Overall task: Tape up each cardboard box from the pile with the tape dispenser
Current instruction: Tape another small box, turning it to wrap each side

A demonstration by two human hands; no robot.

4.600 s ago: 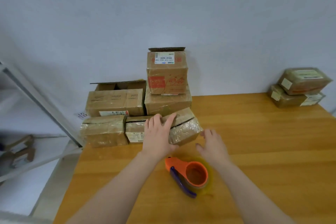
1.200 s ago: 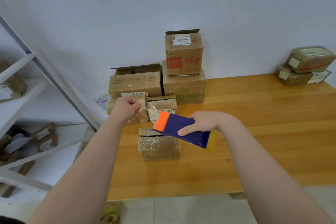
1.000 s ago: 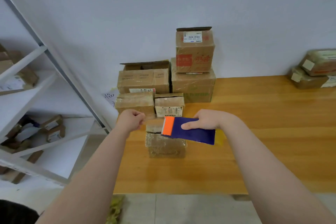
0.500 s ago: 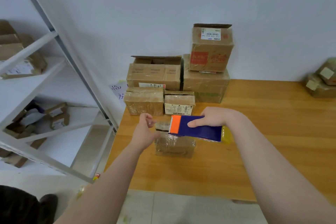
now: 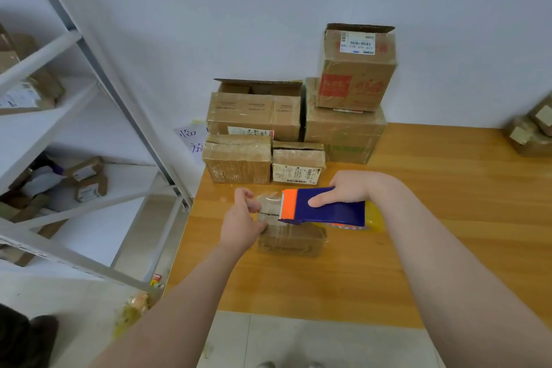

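Right now the right hand [image 5: 351,190] is wrapped over the tape dispenser [image 5: 324,208]. Its thumb lies flat on the blue side and the other fingers curl over the top, holding the tool level above the table. The orange toothed end points to nine o'clock, and a yellowish roll shows at the three o'clock end. A short stretch of clear tape [image 5: 268,199] runs off the blade. The left hand [image 5: 240,219] pinches its free end between thumb and fingertips, just at nine o'clock of the teeth.

Under both hands, at six o'clock of the dispenser, a small cardboard box [image 5: 291,238] sits on the wooden table [image 5: 448,218]. The tool partly hides the box top, and the sides look glossy with wrap. Whether the tape already touches the box I cannot tell from where I stand.

At twelve o'clock of that box is the pile, against the white wall. In front, a low taped box [image 5: 237,163] stands side by side with a labelled box [image 5: 298,166]. Behind them are an open-topped box [image 5: 254,112] and a large box [image 5: 343,134], which carries a red-printed box [image 5: 357,69].

Far off at three o'clock, wrapped parcels [image 5: 531,134] sit at the table's edge, cut by the frame. At nine o'clock of the table stands a white shelf rack [image 5: 89,48] holding a few cartons. A handwritten note [image 5: 192,140] shows between the rack and the pile.
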